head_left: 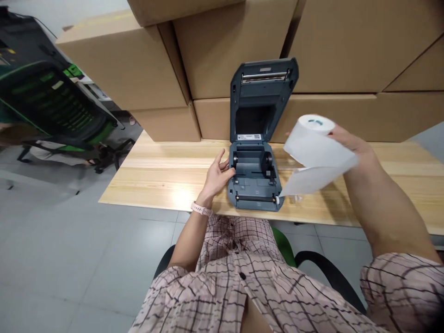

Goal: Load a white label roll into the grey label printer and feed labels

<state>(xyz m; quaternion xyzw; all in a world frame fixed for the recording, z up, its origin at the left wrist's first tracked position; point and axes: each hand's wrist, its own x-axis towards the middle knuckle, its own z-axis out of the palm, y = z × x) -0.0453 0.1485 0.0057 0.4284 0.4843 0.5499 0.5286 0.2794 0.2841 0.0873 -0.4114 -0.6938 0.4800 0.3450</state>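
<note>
A grey label printer (255, 178) sits on the wooden table (163, 178) with its lid (262, 99) swung up and its empty roll bay showing. My left hand (218, 175) rests against the printer's left side, thumb at the edge, fingers loosely apart. My right hand (350, 141) holds a white paper roll (314, 141) in the air just right of the printer. A loose strip of paper (310, 181) trails from the roll down toward the printer's front right corner.
Stacked cardboard boxes (125, 60) form a wall along the back of the table. A green and black chair (52, 106) stands at the left on the grey tiled floor. Below me shows the black armrest (326, 268) of my own seat.
</note>
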